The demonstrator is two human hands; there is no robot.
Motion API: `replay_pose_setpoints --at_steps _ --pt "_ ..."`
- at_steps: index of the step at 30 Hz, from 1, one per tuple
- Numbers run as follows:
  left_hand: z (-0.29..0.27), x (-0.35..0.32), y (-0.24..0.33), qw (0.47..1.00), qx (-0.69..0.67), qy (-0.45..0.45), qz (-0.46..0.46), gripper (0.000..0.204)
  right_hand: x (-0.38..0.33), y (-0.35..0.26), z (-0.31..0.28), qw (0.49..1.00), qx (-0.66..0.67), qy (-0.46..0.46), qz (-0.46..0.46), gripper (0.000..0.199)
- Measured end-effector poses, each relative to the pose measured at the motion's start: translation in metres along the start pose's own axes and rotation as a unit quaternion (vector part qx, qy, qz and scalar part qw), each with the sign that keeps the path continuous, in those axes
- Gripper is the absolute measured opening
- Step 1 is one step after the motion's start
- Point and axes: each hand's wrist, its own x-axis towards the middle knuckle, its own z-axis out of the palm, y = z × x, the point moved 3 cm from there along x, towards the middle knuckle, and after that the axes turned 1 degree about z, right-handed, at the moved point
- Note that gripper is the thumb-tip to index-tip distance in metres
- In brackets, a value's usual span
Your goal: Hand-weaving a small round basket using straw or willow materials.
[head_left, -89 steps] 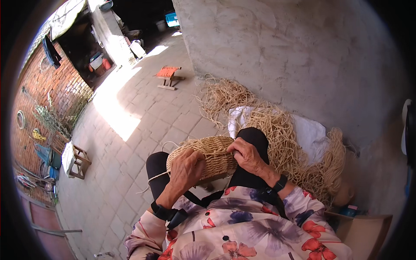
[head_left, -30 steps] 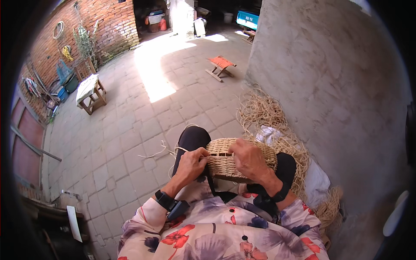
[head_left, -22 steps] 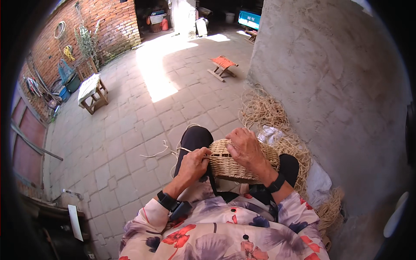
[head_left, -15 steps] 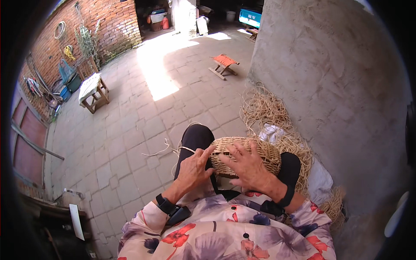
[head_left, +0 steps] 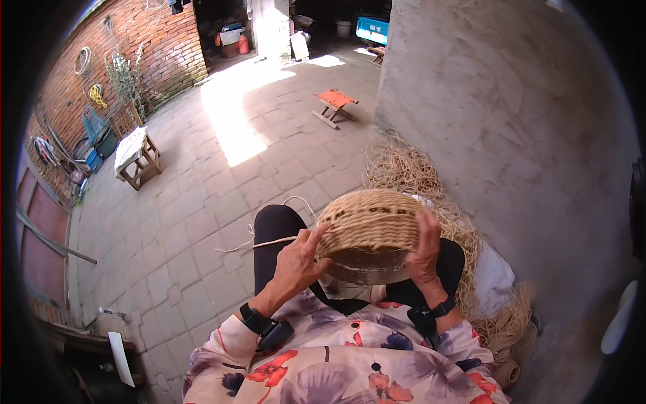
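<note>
Basket [head_left: 371, 225]: lower centre, between both hands.
Left hand [head_left: 298, 259]: fingers on its left rim.
Right hand [head_left: 425, 249]: gripping its right side.
Blue box [head_left: 372, 30]: top centre.

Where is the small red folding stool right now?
In the head view, the red folding stool stands on the paved yard, upper centre, just left of the concrete wall.

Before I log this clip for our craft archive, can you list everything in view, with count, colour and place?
woven basket: one, tan, on the lap, between both hands
loose straw: one heap, pale yellow, along the wall's foot at right
strand: one, pale, trailing left from the basket
folding stool: one, orange seat, on the paving ahead
wooden stool: one, brown with pale cloth, far left
brick wall: one, red, upper left
left hand: fingers on the basket's left edge
right hand: gripping the basket's right side
</note>
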Motion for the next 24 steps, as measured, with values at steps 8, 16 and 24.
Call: replay_pose_setpoints --at_steps 8,16,24 --pt "-0.002 0.016 0.005 0.993 -0.040 0.055 0.094 0.054 -0.051 0.026 -0.009 0.990 0.034 -0.021 0.137 0.067" --pt "-0.081 0.028 -0.028 0.993 0.029 0.099 0.058 0.018 0.002 0.010 -0.049 0.984 -0.031 -0.164 0.067 0.069" --pt "-0.023 0.006 0.100 0.901 0.011 -0.062 0.430 0.034 0.050 -0.086 -0.025 0.910 0.332 -0.209 0.133 0.022"
